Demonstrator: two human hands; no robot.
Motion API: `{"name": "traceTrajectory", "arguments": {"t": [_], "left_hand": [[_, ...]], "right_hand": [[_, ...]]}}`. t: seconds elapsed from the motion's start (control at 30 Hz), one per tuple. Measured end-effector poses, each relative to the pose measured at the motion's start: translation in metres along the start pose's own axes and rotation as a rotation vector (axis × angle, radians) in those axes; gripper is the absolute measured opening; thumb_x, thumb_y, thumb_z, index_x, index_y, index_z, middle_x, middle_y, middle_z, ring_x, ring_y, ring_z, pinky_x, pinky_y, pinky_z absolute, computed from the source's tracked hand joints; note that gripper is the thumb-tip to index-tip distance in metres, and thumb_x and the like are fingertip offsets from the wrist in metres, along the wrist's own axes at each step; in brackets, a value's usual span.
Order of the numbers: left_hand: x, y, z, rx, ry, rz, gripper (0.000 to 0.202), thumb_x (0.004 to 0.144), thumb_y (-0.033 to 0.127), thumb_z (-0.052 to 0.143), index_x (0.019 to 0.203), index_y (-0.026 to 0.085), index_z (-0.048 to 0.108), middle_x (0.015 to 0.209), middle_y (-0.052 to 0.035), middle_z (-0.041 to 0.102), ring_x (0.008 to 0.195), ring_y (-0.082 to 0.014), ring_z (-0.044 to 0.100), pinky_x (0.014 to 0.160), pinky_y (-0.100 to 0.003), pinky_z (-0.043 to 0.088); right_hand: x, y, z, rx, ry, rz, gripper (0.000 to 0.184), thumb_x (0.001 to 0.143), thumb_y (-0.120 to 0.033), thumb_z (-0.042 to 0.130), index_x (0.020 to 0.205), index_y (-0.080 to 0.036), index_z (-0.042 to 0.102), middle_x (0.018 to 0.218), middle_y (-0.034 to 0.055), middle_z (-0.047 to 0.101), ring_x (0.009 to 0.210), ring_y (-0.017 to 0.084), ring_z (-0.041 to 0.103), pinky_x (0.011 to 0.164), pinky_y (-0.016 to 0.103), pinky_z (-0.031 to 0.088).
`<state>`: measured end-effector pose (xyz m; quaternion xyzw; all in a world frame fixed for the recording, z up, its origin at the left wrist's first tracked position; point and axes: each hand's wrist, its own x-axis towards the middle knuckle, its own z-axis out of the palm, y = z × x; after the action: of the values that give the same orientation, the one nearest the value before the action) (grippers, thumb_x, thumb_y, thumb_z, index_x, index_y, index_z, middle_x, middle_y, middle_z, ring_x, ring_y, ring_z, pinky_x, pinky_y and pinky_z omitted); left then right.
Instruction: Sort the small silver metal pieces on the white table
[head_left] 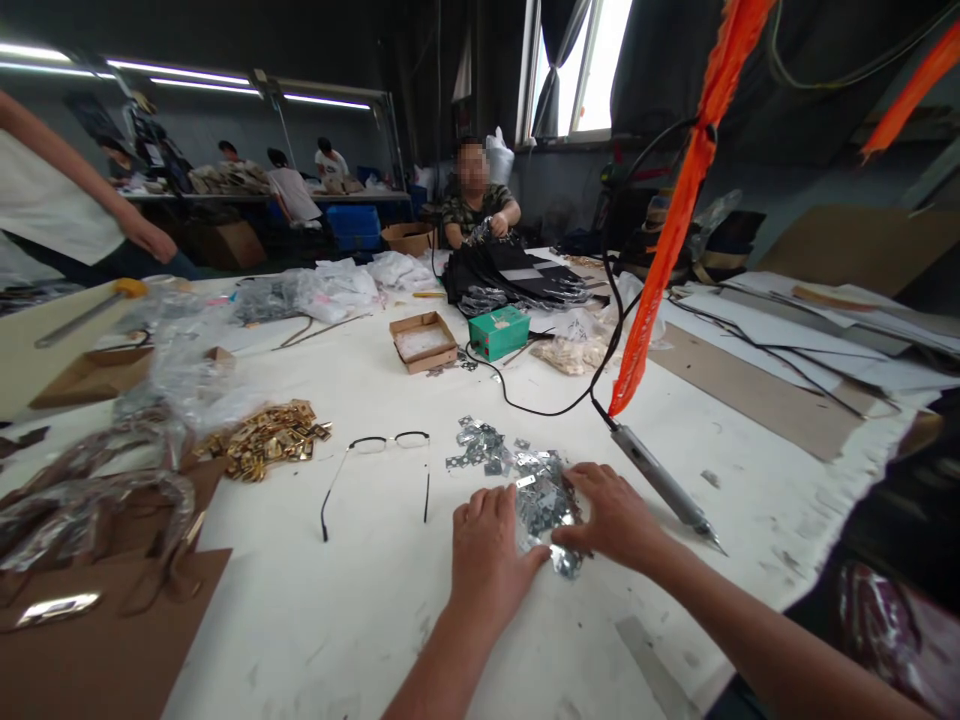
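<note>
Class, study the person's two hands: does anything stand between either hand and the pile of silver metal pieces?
Nothing visible does: the left hand and right hand both touch the pile of silver metal pieces directly.

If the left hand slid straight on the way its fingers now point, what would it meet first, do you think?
Most likely the loose silver pieces ahead of the left hand, though depth is unclear.

Eyeglasses (388, 441), gold metal pieces (262, 440), green box (499, 333)
</note>
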<state>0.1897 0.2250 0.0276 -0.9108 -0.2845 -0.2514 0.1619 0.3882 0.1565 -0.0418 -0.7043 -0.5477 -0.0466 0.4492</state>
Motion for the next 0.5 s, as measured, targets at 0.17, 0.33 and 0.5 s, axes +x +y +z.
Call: {"name": "traceTrajectory", "arguments": {"t": [0.17,0.33,0.5], "left_hand": [[0.009,0.006,0.003,-0.067,-0.091,-0.006,0.080,0.078,0.031,0.080,0.150,0.016,0.049,0.137,-0.0060,0.063,0.125,-0.0273,0.049,0.105,-0.048,0.042],[0.017,0.008,0.014,-0.210,-0.102,-0.037,0.077,0.081,0.015,0.070,0.154,0.012,0.047,0.127,-0.0111,0.065,0.124,-0.0261,0.050,0.110,-0.040,0.045],[0.012,0.008,0.027,-0.348,-0.053,-0.067,0.076,0.079,0.005,0.064,0.152,0.020,0.051,0.127,-0.0117,0.061,0.121,-0.0231,0.055,0.111,-0.037,0.046]], "right_hand": [[0.013,-0.012,0.013,0.133,0.018,-0.106,0.070,0.074,-0.043,0.079,0.138,-0.021,0.065,0.138,0.0078,0.057,0.124,0.028,0.049,0.108,0.040,0.041],[0.006,-0.013,0.025,0.392,0.043,-0.146,0.052,0.080,-0.020,0.066,0.132,-0.024,0.066,0.119,0.0054,0.062,0.109,0.020,0.058,0.098,0.032,0.045],[-0.005,-0.015,0.023,0.512,0.055,-0.078,0.050,0.081,-0.021,0.065,0.131,-0.025,0.066,0.113,0.0030,0.065,0.101,0.018,0.060,0.093,0.032,0.046]]}}
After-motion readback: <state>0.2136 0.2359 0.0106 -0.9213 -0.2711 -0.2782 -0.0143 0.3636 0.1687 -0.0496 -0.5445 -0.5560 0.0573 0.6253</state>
